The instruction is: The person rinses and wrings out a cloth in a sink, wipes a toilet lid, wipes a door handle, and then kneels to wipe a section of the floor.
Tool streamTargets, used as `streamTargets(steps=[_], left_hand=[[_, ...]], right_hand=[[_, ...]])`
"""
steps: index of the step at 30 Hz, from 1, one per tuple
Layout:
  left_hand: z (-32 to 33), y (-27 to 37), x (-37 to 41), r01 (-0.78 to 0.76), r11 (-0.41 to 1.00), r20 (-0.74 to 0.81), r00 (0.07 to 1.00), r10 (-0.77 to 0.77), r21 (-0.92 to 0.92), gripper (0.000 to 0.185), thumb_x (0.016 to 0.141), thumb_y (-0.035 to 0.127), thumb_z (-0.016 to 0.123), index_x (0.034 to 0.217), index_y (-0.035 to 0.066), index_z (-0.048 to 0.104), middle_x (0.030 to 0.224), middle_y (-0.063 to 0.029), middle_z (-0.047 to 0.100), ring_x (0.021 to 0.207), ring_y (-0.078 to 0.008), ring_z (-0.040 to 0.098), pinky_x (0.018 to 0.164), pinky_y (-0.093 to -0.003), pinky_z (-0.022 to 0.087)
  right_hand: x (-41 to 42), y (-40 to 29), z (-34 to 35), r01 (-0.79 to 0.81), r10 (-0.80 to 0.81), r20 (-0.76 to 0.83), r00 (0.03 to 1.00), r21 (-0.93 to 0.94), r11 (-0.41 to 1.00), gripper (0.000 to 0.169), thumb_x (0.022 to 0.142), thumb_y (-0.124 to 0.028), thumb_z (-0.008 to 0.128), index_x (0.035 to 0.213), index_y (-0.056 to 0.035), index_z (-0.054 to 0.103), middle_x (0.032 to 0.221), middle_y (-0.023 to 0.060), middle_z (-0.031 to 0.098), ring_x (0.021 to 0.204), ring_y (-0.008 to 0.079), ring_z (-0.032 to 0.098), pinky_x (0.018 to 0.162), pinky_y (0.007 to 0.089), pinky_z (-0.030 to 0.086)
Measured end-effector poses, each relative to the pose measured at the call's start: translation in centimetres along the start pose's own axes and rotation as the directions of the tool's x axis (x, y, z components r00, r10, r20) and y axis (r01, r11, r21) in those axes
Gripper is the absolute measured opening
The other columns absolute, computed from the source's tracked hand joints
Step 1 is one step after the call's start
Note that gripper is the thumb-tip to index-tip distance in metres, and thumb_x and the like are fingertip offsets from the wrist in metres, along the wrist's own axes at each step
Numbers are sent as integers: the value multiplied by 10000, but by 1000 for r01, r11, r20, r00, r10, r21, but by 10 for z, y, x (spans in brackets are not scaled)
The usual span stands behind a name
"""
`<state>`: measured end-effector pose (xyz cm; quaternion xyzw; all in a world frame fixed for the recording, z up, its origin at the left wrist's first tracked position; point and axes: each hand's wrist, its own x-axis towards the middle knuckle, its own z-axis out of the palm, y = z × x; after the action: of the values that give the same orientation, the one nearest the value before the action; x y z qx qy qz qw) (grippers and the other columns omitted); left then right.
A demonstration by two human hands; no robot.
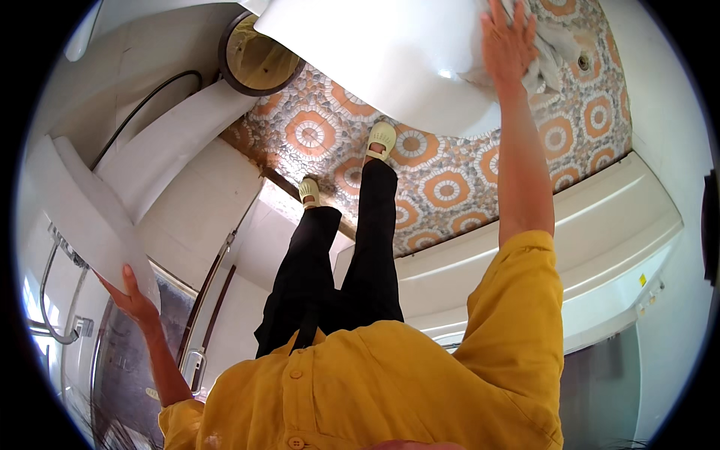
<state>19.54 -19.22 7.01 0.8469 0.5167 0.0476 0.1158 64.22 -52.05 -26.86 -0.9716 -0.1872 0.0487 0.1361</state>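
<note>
With fingers spread, my right hand (509,53) lies over a crumpled, pale grey cloth (548,53) at the right side of a large, glossy white ceramic fixture (394,62), probably a toilet. Part of the cloth shows beyond the hand, above the patterned floor. My left hand (138,301) is at the rim of a white washbasin (95,208) on the left, its thumb against the outer side; the other fingers are partly hidden. A chrome faucet (70,250) stands on that basin.
A round bin with a yellowish liner (261,56) stands between the basin's pedestal (174,146) and the white fixture. Below the right arm runs the cream side of a tub or shower base (613,214). A floor drain (584,62) lies beyond the cloth. A door frame (216,281) is at left.
</note>
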Motion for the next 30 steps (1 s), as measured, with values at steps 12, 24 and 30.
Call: streamTargets(steps=[12,24,30], left_hand=[[-5,-5,-7,-18,995,17,1000,16,97,629,936,212,532,1438,-27,237,1397,-234,377,1225,-327,438,1009,-413,366],[-5,-11,-5,57,992,-48,997,-52,109,636,921,260,563,1420,-20,287,1344,-233,443,1156,-331,502,965,-415,414],[-1,-5,-4,-21,995,-37,999,25,101,619,927,246,545,1435,9,281,1391,-222,402,1211,-339,461,1001,-414,388]], right_hand=[[-162,-86,46,443,-461,173,870,133,886,492,819,-243,647,1283,-362,535,1514,-2,276,1394,319,187,896,489,334],[80,-60,37,299,-298,-24,954,49,953,423,896,-217,509,1317,-264,498,1459,116,331,1356,368,232,1083,511,234],[-80,8,35,28,-42,-119,992,-117,993,472,855,-170,583,1279,-369,529,1463,56,345,1308,388,311,811,559,415]])
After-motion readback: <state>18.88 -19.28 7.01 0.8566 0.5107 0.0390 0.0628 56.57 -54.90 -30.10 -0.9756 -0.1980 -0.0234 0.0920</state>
